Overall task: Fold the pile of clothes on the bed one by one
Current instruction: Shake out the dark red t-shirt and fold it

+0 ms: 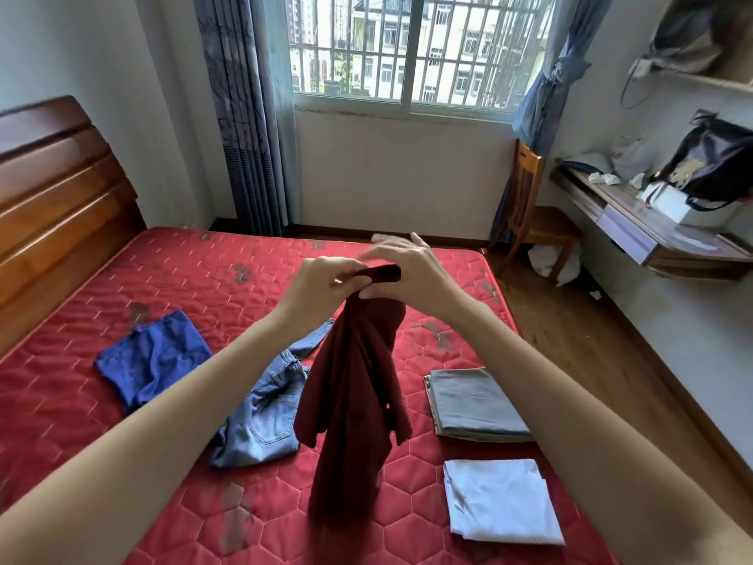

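Left hand [322, 285], fingers curled, pinching the top edge of a maroon garment [350, 401]. Right hand [407, 271] alongside, thumb pressed to the same edge, other fingers spread and blurred. Garment hanging limp from both hands above the red mattress [183, 279], lower end near or touching the surface; cannot tell which. Behind it, crumpled jeans [265, 418]; farther left, a blue top [155, 356] lying loose. To the right, a folded grey piece [476, 405]; nearer the camera, a folded white piece [501, 499]. At far right, a wall desk [652, 234] bearing a dark bag [717, 165], contents not visible. Wooden chair [538, 222] below the window [407, 51].
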`<state>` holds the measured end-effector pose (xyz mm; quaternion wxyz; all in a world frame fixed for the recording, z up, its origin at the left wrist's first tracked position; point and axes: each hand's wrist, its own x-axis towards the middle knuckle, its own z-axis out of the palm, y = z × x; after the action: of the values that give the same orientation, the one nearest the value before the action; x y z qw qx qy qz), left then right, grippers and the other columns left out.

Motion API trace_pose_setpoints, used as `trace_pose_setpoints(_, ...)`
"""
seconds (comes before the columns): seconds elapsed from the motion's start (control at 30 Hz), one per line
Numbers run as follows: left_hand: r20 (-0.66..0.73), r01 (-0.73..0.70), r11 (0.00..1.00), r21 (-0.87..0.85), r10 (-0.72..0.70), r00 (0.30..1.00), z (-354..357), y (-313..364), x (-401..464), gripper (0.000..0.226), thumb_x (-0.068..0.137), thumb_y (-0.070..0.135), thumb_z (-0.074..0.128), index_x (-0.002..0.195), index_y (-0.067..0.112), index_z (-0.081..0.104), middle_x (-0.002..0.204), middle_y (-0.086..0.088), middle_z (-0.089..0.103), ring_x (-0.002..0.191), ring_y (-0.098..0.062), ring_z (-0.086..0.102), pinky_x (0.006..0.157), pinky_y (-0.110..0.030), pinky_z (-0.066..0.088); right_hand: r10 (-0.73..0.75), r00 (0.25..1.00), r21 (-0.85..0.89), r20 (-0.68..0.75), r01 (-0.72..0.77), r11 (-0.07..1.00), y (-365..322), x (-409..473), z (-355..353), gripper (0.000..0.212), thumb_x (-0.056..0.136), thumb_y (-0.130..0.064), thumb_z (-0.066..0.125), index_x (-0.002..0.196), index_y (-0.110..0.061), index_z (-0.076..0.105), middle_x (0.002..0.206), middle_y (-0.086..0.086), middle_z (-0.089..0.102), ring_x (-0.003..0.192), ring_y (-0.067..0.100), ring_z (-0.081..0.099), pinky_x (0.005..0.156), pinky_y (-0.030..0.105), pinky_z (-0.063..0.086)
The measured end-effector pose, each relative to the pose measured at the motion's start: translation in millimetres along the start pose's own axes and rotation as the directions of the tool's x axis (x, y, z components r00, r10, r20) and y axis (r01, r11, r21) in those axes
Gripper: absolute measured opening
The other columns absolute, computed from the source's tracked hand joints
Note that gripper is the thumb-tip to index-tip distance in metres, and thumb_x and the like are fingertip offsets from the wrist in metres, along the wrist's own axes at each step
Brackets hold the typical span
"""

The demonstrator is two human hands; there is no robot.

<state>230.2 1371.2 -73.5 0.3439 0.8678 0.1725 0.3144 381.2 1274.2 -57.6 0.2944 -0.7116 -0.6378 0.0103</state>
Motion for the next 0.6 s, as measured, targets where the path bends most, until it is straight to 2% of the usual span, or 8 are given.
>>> trace_pose_setpoints(0.03, -0.016, -0.007, 1.0, 0.018, 0.007, 1.0, -1, 1, -1, 0.013, 0.088, 0.011, 0.067, 0.098, 0.009, 0.075, 0.085, -0.001, 0.074, 0.08, -0.017, 0.069, 0.08, -0.038, 0.054, 0.008, 0.998, -0.003, 0.062, -0.008, 1.0, 0, 2, -3, 0.039, 0.075, -0.038, 0.079, 0.105, -0.015, 0.072, 0.093, -0.003, 0.069, 0.094, 0.011, 0.061, 0.103, 0.038, 0.034)
trace_pose_setpoints(0.07, -0.03, -0.001, 1.0, 0.021, 0.002, 1.0, -1, 1, -2, 0.013, 0.087, 0.013, 0.068, 0.098, 0.01, 0.075, 0.084, 0.0, 0.074, 0.079, -0.015, 0.069, 0.08, -0.037, 0.054, 0.01, 0.995, 0.009, 0.097, -0.011, 1.0, 0, 4, -6, 0.031, 0.075, -0.038, 0.079, 0.095, -0.015, 0.073, 0.075, -0.006, 0.064, 0.073, 0.008, 0.056, 0.087, 0.035, 0.042)
trace_pose_setpoints(0.13, -0.043, 0.032, 0.998, -0.054, -0.035, 0.998, 0, -1, -5, 0.012, 0.086, 0.013, 0.07, 0.096, 0.011, 0.075, 0.083, 0.0, 0.073, 0.078, -0.016, 0.069, 0.079, -0.037, 0.055, 0.0, 0.995, 0.026, 0.1, -0.002, 1.0, 1, 5, -9, 0.024, 0.075, -0.036, 0.08, 0.086, -0.015, 0.073, 0.061, -0.01, 0.053, 0.057, 0.004, 0.045, 0.064, 0.028, 0.04)
trace_pose_setpoints(0.2, -0.005, 0.101, 0.959, -0.265, -0.106, 0.994, 2, -7, -6, 0.013, 0.083, 0.01, 0.072, 0.096, 0.012, 0.071, 0.087, -0.001, 0.072, 0.079, -0.017, 0.069, 0.081, -0.034, 0.056, 0.004, 0.998, 0.11, 0.069, -0.012, 0.994, 2, 4, -11, 0.022, 0.073, -0.03, 0.081, 0.077, -0.011, 0.072, 0.056, -0.007, 0.049, 0.052, 0.003, 0.039, 0.056, 0.023, 0.035)
trace_pose_setpoints(0.3, 0.185, 0.218, 0.85, -0.48, -0.145, 0.972, 9, -23, -11, 0.024, 0.079, 0.004, 0.073, 0.1, 0.012, 0.064, 0.094, -0.001, 0.069, 0.082, -0.013, 0.067, 0.08, -0.025, 0.055, 0.084, 0.995, 0.365, 0.056, -0.098, 0.926, 9, 2, -21, 0.024, 0.072, -0.016, 0.083, 0.075, 0.004, 0.068, 0.062, 0.01, 0.055, 0.059, 0.012, 0.047, 0.058, 0.029, 0.04)
trace_pose_setpoints(0.43, 0.406, 0.337, 0.856, -0.393, -0.167, 0.898, 25, -49, -21, 0.029, 0.079, 0.003, 0.073, 0.108, -0.001, 0.065, 0.101, -0.011, 0.069, 0.091, -0.017, 0.066, 0.089, -0.033, 0.055, 0.141, 0.989, 0.528, 0.046, -0.144, 0.837, 20, -2, -38, 0.011, 0.071, -0.003, 0.081, 0.08, -0.006, 0.074, 0.074, 0.012, 0.07, 0.069, 0.019, 0.064, 0.068, 0.033, 0.055)
trace_pose_setpoints(0.53, 0.408, 0.328, 0.909, -0.256, -0.205, 0.89, 35, -68, -28, 0.02, 0.082, 0.002, 0.071, 0.1, -0.008, 0.067, 0.093, -0.023, 0.066, 0.085, -0.02, 0.06, 0.086, -0.046, 0.05, 0.171, 0.985, 0.516, 0.021, -0.157, 0.842, 31, -7, -50, 0.013, 0.071, -0.004, 0.081, 0.079, -0.012, 0.075, 0.073, 0.004, 0.072, 0.069, 0.015, 0.066, 0.067, 0.028, 0.055)
trace_pose_setpoints(0.6, 0.308, 0.297, 0.935, -0.193, -0.23, 0.923, 40, -79, -32, 0.016, 0.083, 0.004, 0.072, 0.087, -0.01, 0.067, 0.078, -0.018, 0.061, 0.075, -0.017, 0.052, 0.072, -0.041, 0.045, 0.21, 0.978, 0.475, -0.002, -0.184, 0.86, 39, -10, -55, 0.013, 0.07, -0.008, 0.083, 0.08, -0.014, 0.076, 0.075, 0.006, 0.073, 0.07, 0.015, 0.065, 0.07, 0.032, 0.056)
